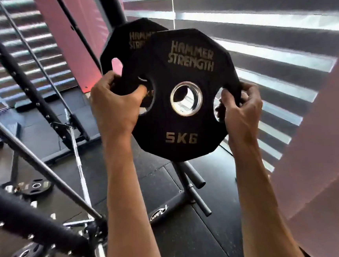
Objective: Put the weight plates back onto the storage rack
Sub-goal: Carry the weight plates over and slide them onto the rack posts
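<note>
Two bare forearms rise from the lower edge of the view, without sleeves, watch or bracelet up to the wrists. The left hand (pixel 114 106) and the right hand (pixel 240 112) wear no gloves. Nearest the storage rack (pixel 187 190), the fingers carry no ring that can be made out, though the blur leaves this uncertain.

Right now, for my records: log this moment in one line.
left hand, right hand: gripping black twelve-sided 5 kg plate | second plate behind | not racked
</note>
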The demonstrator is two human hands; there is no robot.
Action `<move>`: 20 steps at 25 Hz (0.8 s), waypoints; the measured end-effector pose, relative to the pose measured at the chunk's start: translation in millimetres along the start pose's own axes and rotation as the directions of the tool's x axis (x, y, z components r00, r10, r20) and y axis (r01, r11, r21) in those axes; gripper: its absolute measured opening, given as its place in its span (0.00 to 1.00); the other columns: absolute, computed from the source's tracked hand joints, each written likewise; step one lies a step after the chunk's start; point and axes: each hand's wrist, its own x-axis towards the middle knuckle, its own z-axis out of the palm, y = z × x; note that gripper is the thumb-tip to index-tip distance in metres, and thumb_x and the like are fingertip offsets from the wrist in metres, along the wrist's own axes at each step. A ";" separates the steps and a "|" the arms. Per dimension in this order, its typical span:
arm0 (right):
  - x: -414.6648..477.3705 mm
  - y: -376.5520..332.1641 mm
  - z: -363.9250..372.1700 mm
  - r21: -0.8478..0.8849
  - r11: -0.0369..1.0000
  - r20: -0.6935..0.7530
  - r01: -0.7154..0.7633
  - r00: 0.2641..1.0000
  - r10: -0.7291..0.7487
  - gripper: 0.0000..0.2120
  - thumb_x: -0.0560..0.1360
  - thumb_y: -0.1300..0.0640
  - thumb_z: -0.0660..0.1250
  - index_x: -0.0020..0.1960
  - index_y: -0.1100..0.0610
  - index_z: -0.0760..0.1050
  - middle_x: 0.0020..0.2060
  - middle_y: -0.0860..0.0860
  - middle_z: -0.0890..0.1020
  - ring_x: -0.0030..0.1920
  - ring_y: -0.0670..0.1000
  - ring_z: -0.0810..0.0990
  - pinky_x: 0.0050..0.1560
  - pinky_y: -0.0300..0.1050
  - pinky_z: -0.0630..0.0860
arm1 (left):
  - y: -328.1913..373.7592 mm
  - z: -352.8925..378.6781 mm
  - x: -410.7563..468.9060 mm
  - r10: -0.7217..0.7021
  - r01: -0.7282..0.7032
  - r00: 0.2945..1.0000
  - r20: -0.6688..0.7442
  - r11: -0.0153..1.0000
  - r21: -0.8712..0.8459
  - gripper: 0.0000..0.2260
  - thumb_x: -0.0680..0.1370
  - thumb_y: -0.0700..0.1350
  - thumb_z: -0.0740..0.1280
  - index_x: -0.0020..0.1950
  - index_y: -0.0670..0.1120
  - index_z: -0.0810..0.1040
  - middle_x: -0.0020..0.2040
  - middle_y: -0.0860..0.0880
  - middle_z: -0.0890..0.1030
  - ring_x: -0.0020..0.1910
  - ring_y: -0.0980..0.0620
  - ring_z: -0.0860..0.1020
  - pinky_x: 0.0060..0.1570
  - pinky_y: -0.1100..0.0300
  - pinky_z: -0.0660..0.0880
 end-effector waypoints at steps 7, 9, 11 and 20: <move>57.0 19.1 21.9 0.091 0.996 0.238 -0.013 0.971 -0.009 0.09 0.79 0.60 0.68 0.57 0.56 0.71 0.42 0.55 0.81 0.31 0.47 0.80 0.32 0.44 0.77 | 5.8 22.4 0.4 -0.077 0.093 0.974 -0.215 0.993 0.066 0.08 0.68 0.45 0.75 0.45 0.49 0.82 0.39 0.58 0.83 0.39 0.64 0.82 0.39 0.69 0.77; 63.3 25.0 25.6 0.107 0.994 0.274 0.009 0.961 -0.039 0.08 0.79 0.60 0.67 0.56 0.55 0.71 0.43 0.55 0.81 0.32 0.48 0.80 0.33 0.44 0.77 | 5.0 24.2 -2.0 -0.079 0.099 0.968 -0.236 0.993 0.071 0.08 0.68 0.45 0.75 0.45 0.49 0.83 0.39 0.58 0.84 0.39 0.62 0.82 0.40 0.66 0.78; 66.2 31.0 28.1 0.123 0.992 0.296 0.030 0.953 -0.065 0.08 0.79 0.60 0.67 0.55 0.54 0.70 0.44 0.57 0.81 0.32 0.49 0.80 0.34 0.46 0.78 | 4.2 26.1 -5.9 -0.055 0.081 0.966 -0.251 0.993 0.091 0.08 0.68 0.46 0.75 0.45 0.47 0.83 0.39 0.56 0.84 0.38 0.61 0.82 0.40 0.66 0.77; 63.1 52.9 43.0 0.308 0.945 0.278 0.109 0.940 -0.199 0.13 0.79 0.66 0.62 0.61 0.61 0.64 0.52 0.68 0.77 0.46 0.60 0.79 0.41 0.40 0.77 | -16.5 32.6 -5.0 0.012 0.052 0.953 -0.303 0.978 0.202 0.10 0.68 0.47 0.73 0.45 0.44 0.79 0.38 0.52 0.81 0.39 0.52 0.80 0.44 0.54 0.79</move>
